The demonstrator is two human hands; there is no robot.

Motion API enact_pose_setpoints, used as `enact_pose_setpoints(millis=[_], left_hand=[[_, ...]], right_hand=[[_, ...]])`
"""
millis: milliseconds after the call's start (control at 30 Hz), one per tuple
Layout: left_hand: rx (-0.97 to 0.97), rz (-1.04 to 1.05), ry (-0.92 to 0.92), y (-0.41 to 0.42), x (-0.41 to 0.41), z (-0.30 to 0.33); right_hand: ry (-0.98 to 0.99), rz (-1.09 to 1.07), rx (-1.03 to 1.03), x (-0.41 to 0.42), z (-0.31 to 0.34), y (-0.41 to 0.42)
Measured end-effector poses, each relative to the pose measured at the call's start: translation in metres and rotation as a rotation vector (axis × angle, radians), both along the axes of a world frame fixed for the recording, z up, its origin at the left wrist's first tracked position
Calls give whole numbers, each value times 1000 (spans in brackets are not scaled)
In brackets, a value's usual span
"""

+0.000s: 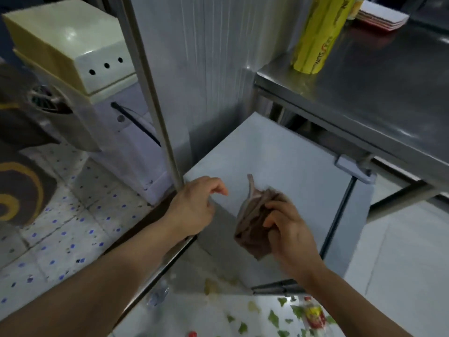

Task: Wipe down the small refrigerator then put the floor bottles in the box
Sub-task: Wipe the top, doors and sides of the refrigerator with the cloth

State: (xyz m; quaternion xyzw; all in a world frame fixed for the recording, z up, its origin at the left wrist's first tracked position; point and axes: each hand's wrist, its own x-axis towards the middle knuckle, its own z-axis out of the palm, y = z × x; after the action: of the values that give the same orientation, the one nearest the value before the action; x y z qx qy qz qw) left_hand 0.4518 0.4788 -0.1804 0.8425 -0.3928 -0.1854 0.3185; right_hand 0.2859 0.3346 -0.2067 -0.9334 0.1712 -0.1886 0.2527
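The small white refrigerator stands under a steel counter, its flat top facing me. My right hand is shut on a crumpled brown cloth, held just above the front part of the top. My left hand hovers at the refrigerator's left front corner, fingers loosely curled and holding nothing. Bottles lie on the floor at the bottom: a clear one by the door track and one with a red and yellow label to the right. No box is in view.
A steel counter overhangs the refrigerator and carries a yellow roll and stacked trays. A metal door frame rises on the left. Beyond it are a white appliance, dotted floor tiles and a brown mat.
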Motion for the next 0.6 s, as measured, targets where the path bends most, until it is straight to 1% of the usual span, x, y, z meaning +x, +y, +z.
enact_pose_setpoints(millis=[33,67,100,167,200,233,300,367,467,600], left_hand=[[-17,-10,-39,0,9,-5],[-28,-19,-80,1,18,-10],[-39,-28,-115,3,25,-16],[-78,-47,-164,9,38,-25],[-96,-54,-182,12,45,-29],[-106,-56,-200,16,52,-33],[-98,-46,-223,21,67,-42],[-74,-41,-207,25,78,-50],[-101,-43,-146,32,83,-58],[-150,-27,-140,35,88,-63]], right_hand=[[-23,-95,-19,5,-2,6],[-1,-175,-56,9,-5,12],[87,-225,-106,14,-10,19],[342,-259,-223,21,-22,32],[415,-268,-277,23,-27,38],[449,-291,-312,25,-31,42],[435,-361,-351,28,-37,48],[404,-394,-384,36,-41,55],[381,-383,-427,70,-45,71],[328,-366,-470,118,-46,82]])
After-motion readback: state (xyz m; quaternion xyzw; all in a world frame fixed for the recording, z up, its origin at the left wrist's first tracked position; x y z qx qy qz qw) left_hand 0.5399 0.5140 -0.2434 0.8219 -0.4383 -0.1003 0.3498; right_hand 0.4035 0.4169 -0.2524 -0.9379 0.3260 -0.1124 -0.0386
